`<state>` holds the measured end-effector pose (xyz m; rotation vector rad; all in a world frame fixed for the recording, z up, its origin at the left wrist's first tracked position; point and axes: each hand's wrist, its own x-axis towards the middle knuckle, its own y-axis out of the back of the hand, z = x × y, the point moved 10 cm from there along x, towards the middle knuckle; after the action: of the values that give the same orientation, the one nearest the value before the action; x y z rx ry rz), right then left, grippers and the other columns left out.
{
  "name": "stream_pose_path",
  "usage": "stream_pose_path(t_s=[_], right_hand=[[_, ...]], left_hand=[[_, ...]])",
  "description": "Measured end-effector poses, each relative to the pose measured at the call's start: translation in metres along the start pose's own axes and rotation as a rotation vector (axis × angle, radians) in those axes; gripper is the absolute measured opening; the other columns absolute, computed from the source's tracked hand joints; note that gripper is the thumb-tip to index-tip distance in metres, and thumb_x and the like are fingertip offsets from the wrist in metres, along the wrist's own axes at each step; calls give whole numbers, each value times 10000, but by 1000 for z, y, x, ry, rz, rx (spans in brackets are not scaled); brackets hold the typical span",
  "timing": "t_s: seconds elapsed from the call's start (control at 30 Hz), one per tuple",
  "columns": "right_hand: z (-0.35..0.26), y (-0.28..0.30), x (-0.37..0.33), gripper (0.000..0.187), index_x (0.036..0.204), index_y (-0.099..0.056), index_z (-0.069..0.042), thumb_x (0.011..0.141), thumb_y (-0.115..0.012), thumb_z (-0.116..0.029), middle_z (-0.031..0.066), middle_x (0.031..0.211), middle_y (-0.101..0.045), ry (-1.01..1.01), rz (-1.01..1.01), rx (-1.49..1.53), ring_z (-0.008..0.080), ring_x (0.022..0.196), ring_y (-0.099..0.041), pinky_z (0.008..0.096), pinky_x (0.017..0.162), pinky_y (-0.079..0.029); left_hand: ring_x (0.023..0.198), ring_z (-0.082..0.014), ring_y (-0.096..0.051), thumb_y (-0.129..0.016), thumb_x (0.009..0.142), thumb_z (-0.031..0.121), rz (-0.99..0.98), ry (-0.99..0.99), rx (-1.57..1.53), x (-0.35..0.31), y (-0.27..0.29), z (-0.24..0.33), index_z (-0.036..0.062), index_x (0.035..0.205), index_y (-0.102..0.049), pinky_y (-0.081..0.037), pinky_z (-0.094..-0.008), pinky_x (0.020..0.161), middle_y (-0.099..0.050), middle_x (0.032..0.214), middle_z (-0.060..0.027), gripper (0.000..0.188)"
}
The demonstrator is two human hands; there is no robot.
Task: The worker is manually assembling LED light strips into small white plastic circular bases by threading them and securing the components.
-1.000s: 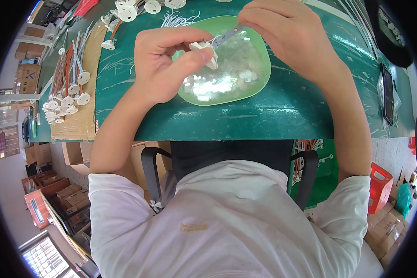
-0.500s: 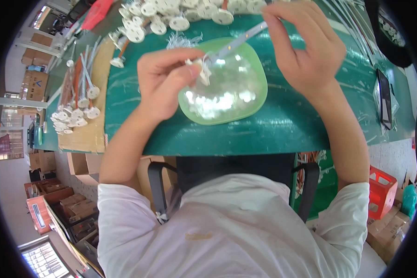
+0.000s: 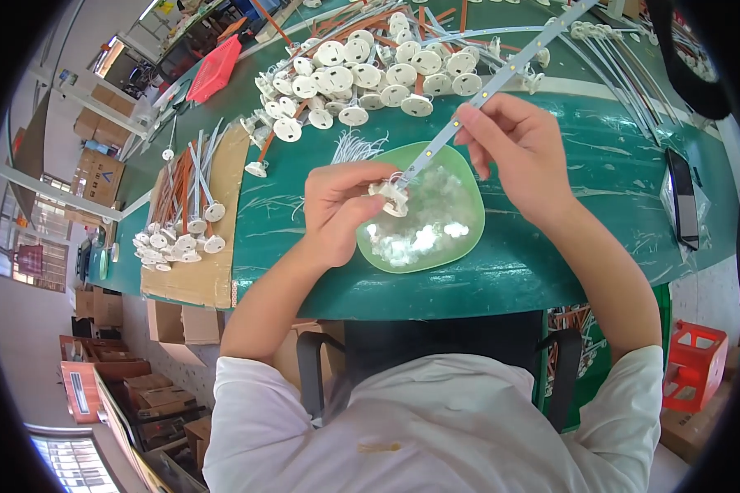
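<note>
My left hand (image 3: 337,209) pinches a white round plastic cap (image 3: 391,200) between thumb and fingers. From this cap a narrow LED strip (image 3: 508,72) with small yellow LEDs slants up to the far right. My right hand (image 3: 522,156) has its thumb and forefinger on the strip, a short way above the cap; the other fingers are curled. Fine wires seem to show where strip and cap meet, but the joint is too small to make out. Under both hands stands a light green bowl (image 3: 478,226) with shiny clear pieces inside.
Several white-capped strips (image 3: 358,74) are heaped at the back; more lie on cardboard (image 3: 191,283) at left. White wires (image 3: 358,148) lie behind the bowl. A black phone-like device (image 3: 681,197) is at right, a red basket (image 3: 215,70) far left. A red stool (image 3: 692,366) stands below.
My right hand has moved down along the strip toward the cap, so more strip sticks out beyond it. My left hand still holds the cap. The whole view has shifted, showing more of the table's back.
</note>
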<state>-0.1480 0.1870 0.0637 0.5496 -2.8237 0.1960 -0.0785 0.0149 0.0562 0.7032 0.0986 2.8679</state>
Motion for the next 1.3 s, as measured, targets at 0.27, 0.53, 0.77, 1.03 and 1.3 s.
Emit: stream_pose_path(t_s=[0.27,0.53,0.77,1.03,1.3], right_hand=[[-5,-24,-15,152,879,-655,23,942,-627,-112,64,744,-656,-28,-144,51,90,568,-572,241,505,-468],[-5,-40,-29,113,928,-665,33,936,-620,-70,66,754,-661,59,-189,-96,83,570,-581,214,512,-464],[0,-42,-37,99,935,-662,44,935,-615,-43,64,762,-666,98,-164,-162,75,575,-578,197,517,-446],[-3,-41,-38,105,949,-664,51,940,-608,-38,67,764,-667,130,-152,-165,72,573,-577,194,518,-449],[-5,-40,-39,110,964,-664,54,941,-608,-38,65,762,-668,157,-166,-163,70,571,-577,191,515,-451]], left_hand=[[857,-174,-644,-582,760,44,-34,96,-7,4,-17,11,-81,1010,-676,-511,-308,803,-702,940,-147,295],[761,-115,-661,-647,825,-23,90,247,-132,-5,-19,0,-65,937,-698,-541,-253,690,-706,840,-99,130],[705,-83,-665,-692,809,-3,123,233,-95,-8,-19,-2,-52,874,-716,-540,-220,650,-709,777,-74,85],[711,-107,-679,-653,805,-44,101,150,-55,-7,-21,7,-68,887,-714,-558,-237,666,-715,794,-96,106],[732,-146,-698,-612,841,-64,65,133,-93,-7,-24,8,-98,928,-697,-583,-265,697,-710,815,-136,126]])
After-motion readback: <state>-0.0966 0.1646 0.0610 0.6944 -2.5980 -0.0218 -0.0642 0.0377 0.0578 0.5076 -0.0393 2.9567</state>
